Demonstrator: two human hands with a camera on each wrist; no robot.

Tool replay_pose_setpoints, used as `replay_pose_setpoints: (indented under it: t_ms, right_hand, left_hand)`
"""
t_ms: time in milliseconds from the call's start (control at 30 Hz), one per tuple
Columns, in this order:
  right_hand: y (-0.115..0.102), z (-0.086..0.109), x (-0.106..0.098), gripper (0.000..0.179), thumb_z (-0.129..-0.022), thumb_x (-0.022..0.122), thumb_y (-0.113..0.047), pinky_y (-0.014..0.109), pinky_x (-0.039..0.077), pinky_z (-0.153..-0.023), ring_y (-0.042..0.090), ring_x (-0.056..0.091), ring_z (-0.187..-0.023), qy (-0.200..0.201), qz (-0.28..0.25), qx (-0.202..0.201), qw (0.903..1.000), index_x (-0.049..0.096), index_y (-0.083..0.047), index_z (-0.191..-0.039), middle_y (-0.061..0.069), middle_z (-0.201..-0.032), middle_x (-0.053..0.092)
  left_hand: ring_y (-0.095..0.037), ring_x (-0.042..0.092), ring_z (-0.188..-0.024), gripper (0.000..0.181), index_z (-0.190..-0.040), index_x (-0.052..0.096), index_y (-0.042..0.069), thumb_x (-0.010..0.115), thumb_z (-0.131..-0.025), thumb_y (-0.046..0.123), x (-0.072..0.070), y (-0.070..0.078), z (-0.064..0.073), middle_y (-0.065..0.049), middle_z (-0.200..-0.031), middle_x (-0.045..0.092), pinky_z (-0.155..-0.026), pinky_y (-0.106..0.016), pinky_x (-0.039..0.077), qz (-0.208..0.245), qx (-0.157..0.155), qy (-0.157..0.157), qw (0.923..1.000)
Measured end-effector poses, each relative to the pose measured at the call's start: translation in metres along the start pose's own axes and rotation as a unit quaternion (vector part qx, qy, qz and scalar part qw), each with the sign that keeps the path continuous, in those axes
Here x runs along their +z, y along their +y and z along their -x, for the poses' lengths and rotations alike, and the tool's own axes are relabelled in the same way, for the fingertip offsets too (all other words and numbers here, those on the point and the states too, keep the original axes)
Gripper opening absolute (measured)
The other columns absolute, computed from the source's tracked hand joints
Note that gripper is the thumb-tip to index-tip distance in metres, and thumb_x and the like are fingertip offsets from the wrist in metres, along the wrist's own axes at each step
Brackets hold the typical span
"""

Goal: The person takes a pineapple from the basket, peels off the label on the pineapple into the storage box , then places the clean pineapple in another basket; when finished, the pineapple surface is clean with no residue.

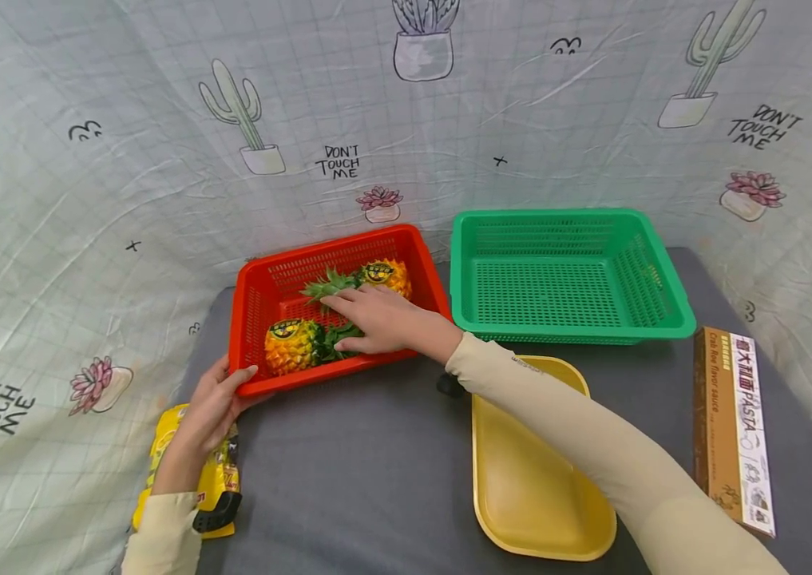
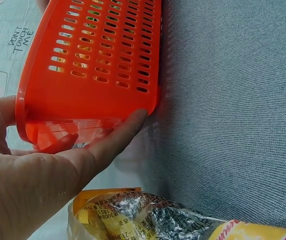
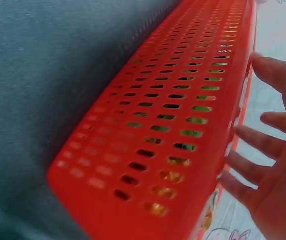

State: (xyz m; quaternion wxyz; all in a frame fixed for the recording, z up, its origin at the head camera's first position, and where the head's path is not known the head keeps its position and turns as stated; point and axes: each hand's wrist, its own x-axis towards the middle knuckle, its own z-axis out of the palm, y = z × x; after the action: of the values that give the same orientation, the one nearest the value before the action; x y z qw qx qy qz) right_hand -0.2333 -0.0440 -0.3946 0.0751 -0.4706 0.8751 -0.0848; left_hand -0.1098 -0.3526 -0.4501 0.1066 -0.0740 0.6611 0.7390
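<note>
My left hand [image 1: 215,401] grips the front left corner of a red plastic basket [image 1: 242,299], thumb over the rim and fingers below it. Inside the basket lie two pineapples with leafy tops: one pineapple [image 1: 291,351] at the front left, another pineapple [image 1: 394,275] at the back right. Reaching over the basket's front rim, my right hand [image 1: 380,319] hovers above the leaves with its fingers spread. In the right wrist view, those fingers [image 3: 263,145] are apart beyond the perforated red wall [image 3: 148,130], and nothing shows in their grasp.
A green basket [image 1: 545,329] stands at the back right. Under my right forearm is a yellow tray [image 1: 520,479], with a small black object [image 1: 450,385] by its corner. The pasta box [image 1: 732,431] lies far right, and a yellow packet [image 1: 215,479] near my left wrist.
</note>
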Motion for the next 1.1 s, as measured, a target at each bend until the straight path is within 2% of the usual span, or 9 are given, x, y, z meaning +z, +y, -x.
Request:
replay_pose_setpoints:
  t_ms: [133, 333, 500, 600, 933, 1100]
  right_hand:
    - [-0.004, -0.012, -0.001, 0.085, -0.103, 0.060, -0.058, 0.048, 0.032, -0.122, 0.032, 0.044, -0.146, -0.040, -0.025, 0.013, 0.9988, 0.027, -0.016, -0.169, 0.012, -0.168, 0.035]
    - [-0.008, -0.027, 0.008, 0.087, -0.102, 0.065, -0.055, 0.046, 0.040, -0.117, 0.029, 0.048, -0.143, -0.058, -0.054, 0.019, 0.9967, 0.028, -0.013, -0.169, 0.013, -0.167, 0.036]
    - [-0.008, -0.031, 0.017, 0.090, -0.101, 0.068, -0.054, 0.044, 0.035, -0.120, 0.027, 0.038, -0.151, -0.077, -0.073, 0.041, 0.9935, 0.026, -0.015, -0.169, 0.011, -0.169, 0.034]
    - [-0.007, -0.033, 0.021, 0.090, -0.100, 0.070, -0.053, 0.044, 0.032, -0.122, 0.025, 0.035, -0.152, -0.080, -0.079, 0.047, 0.9925, 0.027, -0.015, -0.169, 0.008, -0.168, 0.036]
    - [-0.003, -0.038, 0.031, 0.087, -0.098, 0.077, -0.042, 0.039, 0.030, -0.122, 0.024, 0.030, -0.155, -0.081, -0.102, 0.046, 0.9904, 0.031, -0.015, -0.168, 0.009, -0.168, 0.035]
    - [-0.004, -0.041, 0.035, 0.089, -0.097, 0.078, -0.044, 0.039, 0.032, -0.121, 0.023, 0.028, -0.155, -0.075, -0.115, 0.053, 0.9892, 0.031, -0.016, -0.167, 0.008, -0.168, 0.034]
  left_hand:
    - [-0.022, 0.063, -0.123, 0.068, -0.168, 0.011, 0.001, 0.051, -0.114, 0.011, 0.000, -0.001, 0.000, -0.022, -0.163, 0.024, -0.103, -0.052, 0.050, -0.004, 0.009, -0.009, 0.9999]
    - [-0.021, 0.062, -0.124, 0.068, -0.168, 0.012, 0.004, 0.052, -0.113, 0.013, -0.001, -0.004, -0.002, -0.019, -0.162, 0.025, -0.104, -0.053, 0.048, 0.000, 0.008, -0.002, 1.0000]
    - [-0.022, 0.063, -0.121, 0.065, -0.166, 0.015, 0.001, 0.052, -0.113, 0.010, 0.000, -0.007, -0.003, -0.018, -0.159, 0.030, -0.102, -0.048, 0.051, 0.009, 0.013, 0.002, 0.9999]
    - [-0.022, 0.064, -0.120, 0.065, -0.165, 0.015, 0.000, 0.051, -0.113, 0.009, 0.000, -0.009, -0.003, -0.019, -0.157, 0.030, -0.100, -0.045, 0.052, 0.017, 0.018, -0.002, 0.9997]
    - [-0.020, 0.064, -0.121, 0.066, -0.166, 0.011, 0.000, 0.049, -0.114, 0.010, 0.000, -0.013, -0.003, -0.020, -0.159, 0.027, -0.105, -0.053, 0.045, 0.009, 0.018, -0.007, 0.9998]
    - [-0.019, 0.063, -0.121, 0.069, -0.168, 0.011, 0.007, 0.052, -0.113, 0.009, -0.001, -0.009, -0.002, -0.020, -0.161, 0.024, -0.103, -0.051, 0.048, 0.001, 0.012, 0.011, 0.9999]
